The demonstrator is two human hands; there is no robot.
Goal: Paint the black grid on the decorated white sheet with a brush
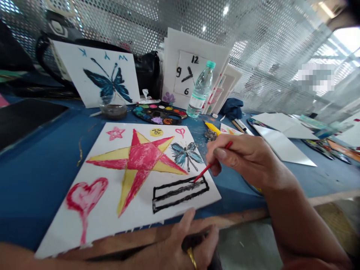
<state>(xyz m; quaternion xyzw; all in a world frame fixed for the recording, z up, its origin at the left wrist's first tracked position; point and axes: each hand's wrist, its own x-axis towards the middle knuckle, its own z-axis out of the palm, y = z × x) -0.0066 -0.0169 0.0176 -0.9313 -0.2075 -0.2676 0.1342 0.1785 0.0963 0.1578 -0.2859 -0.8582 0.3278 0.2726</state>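
Observation:
A white sheet (pixel 112 198) lies on the blue table, painted with a red-and-yellow star (pixel 143 157), hearts, a butterfly (pixel 187 154) and a black-outlined rectangle (pixel 181 190). My right hand (pixel 239 155) pinches a thin red brush (pixel 206 168), its tip on the rectangle's upper right part. At the sheet's front edge is my left hand (pixel 188 242), one fingertip by the paper and the other fingers curled round something dark that I cannot make out. A gold ring shows on it.
Behind the sheet stand a cup of dark water (pixel 113 109), a paint palette (pixel 159 114) and a bottle (pixel 200 92). A butterfly picture (pixel 98 75) and a clock drawing (pixel 187 73) lean upright. A yellow marker (pixel 213 128) and white boards (pixel 284 144) lie rightward.

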